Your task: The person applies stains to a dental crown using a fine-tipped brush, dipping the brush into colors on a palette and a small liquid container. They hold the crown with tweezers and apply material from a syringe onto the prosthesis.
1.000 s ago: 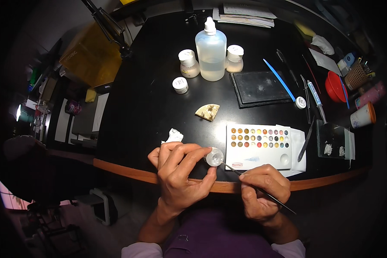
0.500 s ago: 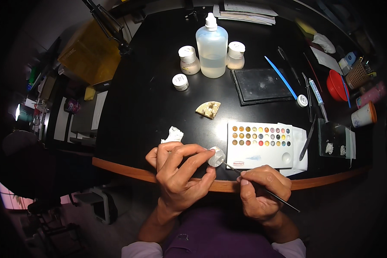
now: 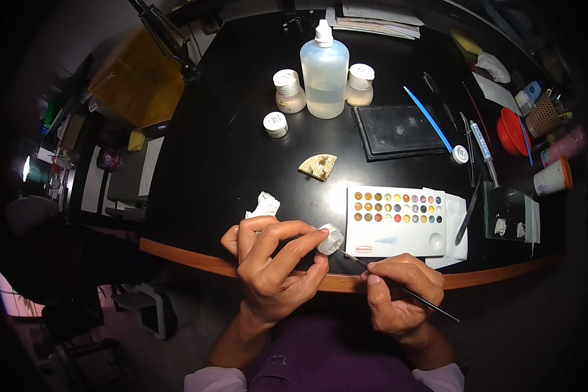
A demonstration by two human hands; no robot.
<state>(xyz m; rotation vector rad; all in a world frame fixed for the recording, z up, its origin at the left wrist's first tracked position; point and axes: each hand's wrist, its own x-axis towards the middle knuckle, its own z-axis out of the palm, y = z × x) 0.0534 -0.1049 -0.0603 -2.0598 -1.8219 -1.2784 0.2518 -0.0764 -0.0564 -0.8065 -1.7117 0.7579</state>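
Observation:
Between the thumb and fingers of my left hand (image 3: 277,258) is a small translucent jar (image 3: 330,241), tilted over the table's front edge. My right hand (image 3: 405,287) is closed in a pen grip on a thin dark-handled brush (image 3: 421,300). The brush's tip is at the jar's opening; whether it is inside, I cannot tell. Just right of the jar lies a white palette (image 3: 398,234) with rows of coloured wells and a bluish smear. A crumpled white tissue (image 3: 264,204) sits behind my left hand.
A large half-filled bottle (image 3: 325,78) stands at the back among small white-lidded jars (image 3: 289,91). In mid-table is a honeycomb wedge (image 3: 317,167). A black slab (image 3: 398,130), a blue stick (image 3: 427,119), a syringe (image 3: 483,151) and a red bowl (image 3: 511,132) lie rightward.
The brush tip has shifted slightly at the jar's opening, with a small movement of my right hand. My left hand keeps its hold on the jar.

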